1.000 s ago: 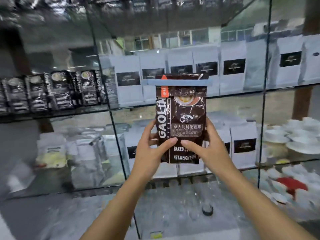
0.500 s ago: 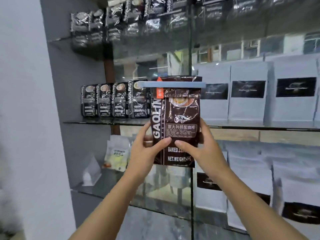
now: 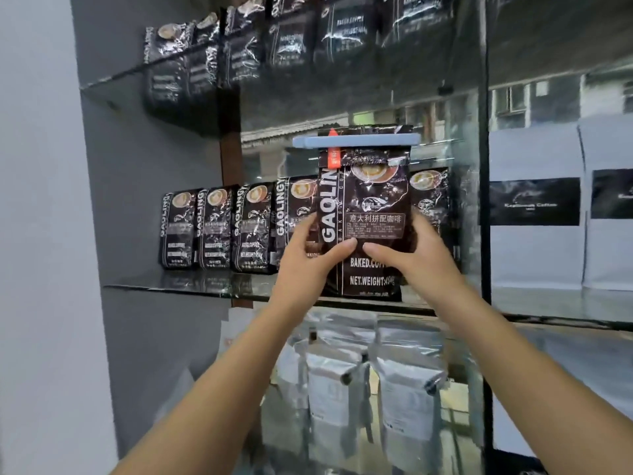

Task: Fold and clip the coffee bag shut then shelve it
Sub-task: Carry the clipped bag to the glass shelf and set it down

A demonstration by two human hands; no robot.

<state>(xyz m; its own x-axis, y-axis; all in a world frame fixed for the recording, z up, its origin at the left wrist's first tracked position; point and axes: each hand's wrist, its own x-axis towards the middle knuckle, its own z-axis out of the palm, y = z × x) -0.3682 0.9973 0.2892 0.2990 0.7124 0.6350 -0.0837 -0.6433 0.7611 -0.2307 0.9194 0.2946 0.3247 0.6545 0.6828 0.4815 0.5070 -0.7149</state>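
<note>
I hold a dark brown coffee bag upright in front of me, its top folded over and pinched by a long blue clip. My left hand grips the bag's left side, thumb across the front. My right hand grips the right side the same way. The bag's bottom edge hangs level with the front of the middle glass shelf, in front of a row of matching dark bags that stand on it.
More dark bags fill the upper glass shelf. Silver foil bags stand on the shelf below. White bags with black labels sit behind a glass pane at the right. A grey wall closes the left side.
My view has swung left and closer to the shelves. The clipped bag, still in both hands, now sits right before the row of dark bags on the middle shelf.
</note>
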